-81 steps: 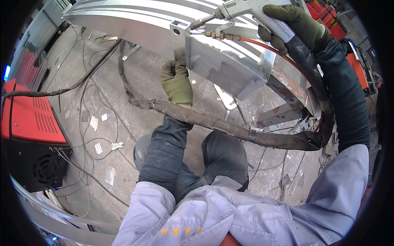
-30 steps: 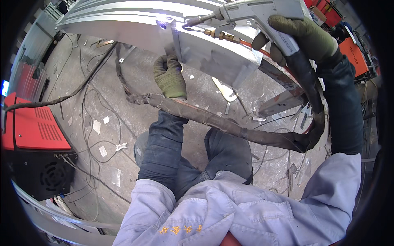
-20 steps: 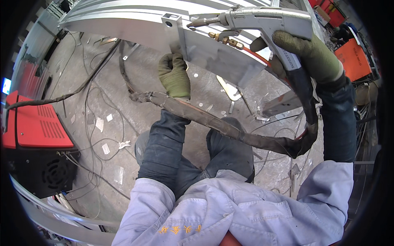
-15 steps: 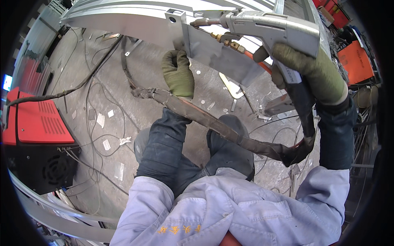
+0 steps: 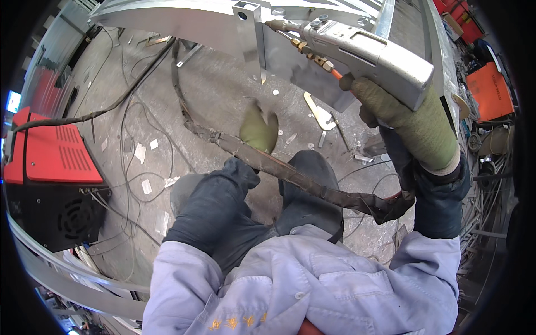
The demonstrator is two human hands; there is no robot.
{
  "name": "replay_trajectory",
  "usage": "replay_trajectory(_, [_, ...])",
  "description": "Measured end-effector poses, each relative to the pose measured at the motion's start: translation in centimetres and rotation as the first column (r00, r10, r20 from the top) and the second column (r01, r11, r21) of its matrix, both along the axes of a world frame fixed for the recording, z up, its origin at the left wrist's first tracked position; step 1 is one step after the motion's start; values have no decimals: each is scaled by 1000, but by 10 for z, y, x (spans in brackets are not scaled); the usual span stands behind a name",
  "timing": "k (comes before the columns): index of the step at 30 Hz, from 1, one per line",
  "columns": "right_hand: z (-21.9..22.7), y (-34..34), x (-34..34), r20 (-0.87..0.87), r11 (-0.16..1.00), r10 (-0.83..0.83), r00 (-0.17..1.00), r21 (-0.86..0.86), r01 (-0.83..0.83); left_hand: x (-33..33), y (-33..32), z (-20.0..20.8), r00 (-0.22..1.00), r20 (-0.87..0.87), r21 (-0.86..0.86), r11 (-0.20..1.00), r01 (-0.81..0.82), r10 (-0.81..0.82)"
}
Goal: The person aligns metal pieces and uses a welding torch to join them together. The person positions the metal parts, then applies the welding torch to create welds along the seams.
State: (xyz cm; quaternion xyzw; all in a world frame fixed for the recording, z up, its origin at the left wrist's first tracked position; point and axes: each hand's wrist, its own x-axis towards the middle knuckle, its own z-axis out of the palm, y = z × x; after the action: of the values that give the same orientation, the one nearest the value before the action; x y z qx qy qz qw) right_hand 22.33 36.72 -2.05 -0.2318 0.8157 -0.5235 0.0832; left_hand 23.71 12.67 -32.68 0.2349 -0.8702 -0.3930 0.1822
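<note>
— Grey metal everywhere: the right hand (image 5: 407, 120), in an olive glove, has its fingers wrapped tight round the grip of the silver welding gun (image 5: 363, 53), whose brass nozzle points at the upright bracket (image 5: 248, 33) on the aluminium frame (image 5: 167, 19).

— And the left hand (image 5: 259, 131)?

— Gloved too, hanging free below the frame, fingers loosely curled round nothing, just above the sheathed hose (image 5: 290, 173).

— What worries you?

— That hose. It loops from the gun's handle across the knees; a snag there would likely tug the nozzle off the joint. The left hand is also near the frame's lower edge, which may be hot or sharp.

— Room to move?

— Little overhead, since the frame closes it off. Leftwards the concrete floor (image 5: 212, 95) is open but strewn with cables (image 5: 125, 145) and metal offcuts; a red machine (image 5: 50, 162) blocks the far left.
</note>
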Motion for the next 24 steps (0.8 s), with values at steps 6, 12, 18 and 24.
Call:
replay_trajectory(6, [-14, 4, 10, -151, 990, -30, 988, 129, 49, 94, -5, -20, -68, 745, 365, 320, 874, -664])
replay_trajectory(12, [-20, -5, 16, -60, 999, -31, 998, 30, 33, 197, -44, -83, -213, 731, 296, 19, 955, -649])
replay_trajectory(18, [-29, -8, 23, 32, 995, -89, 996, -42, 90, 147, -36, 151, -341, 623, 639, 206, 741, -704])
replay_trajectory(24, [-28, -8, 27, 68, 987, -101, 993, -121, 109, 53, -58, 199, 851, 359, 192, 922, 335, -384])
